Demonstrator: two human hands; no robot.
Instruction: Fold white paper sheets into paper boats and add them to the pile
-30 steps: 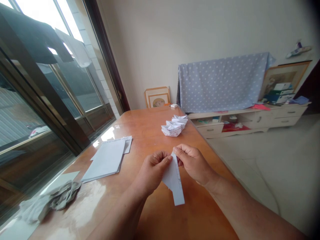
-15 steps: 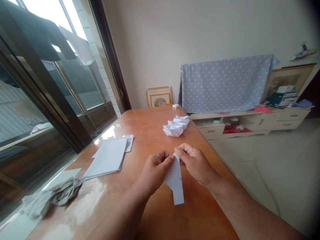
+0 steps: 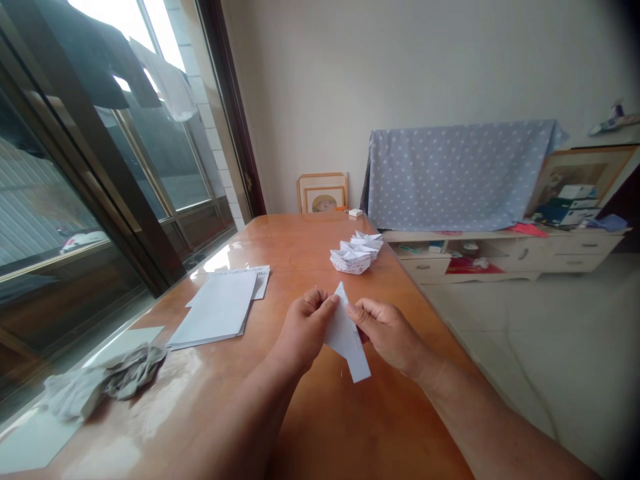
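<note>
A folded sheet of white paper (image 3: 345,337) is held above the wooden table between my two hands. It has a pointed top and a narrow strip hanging at the lower right. My left hand (image 3: 309,327) pinches its left edge near the point, thumb on top. On the right edge, a little lower, my right hand (image 3: 383,330) grips it between thumb and curled fingers. Beyond my hands, several folded paper boats (image 3: 355,259) sit nested together near the table's right edge.
To the left lies a stack of white paper sheets (image 3: 217,310). A crumpled grey cloth (image 3: 133,373) rests near the table's left edge. At the far end of the table (image 3: 290,233) is a small white box (image 3: 355,213). A low cabinet (image 3: 425,268) stands beyond the right side.
My right hand has slid down the paper's right edge, so the pointed tip now shows bare. The paper's lower strip has swung up and slightly right. The view has shifted slightly.
</note>
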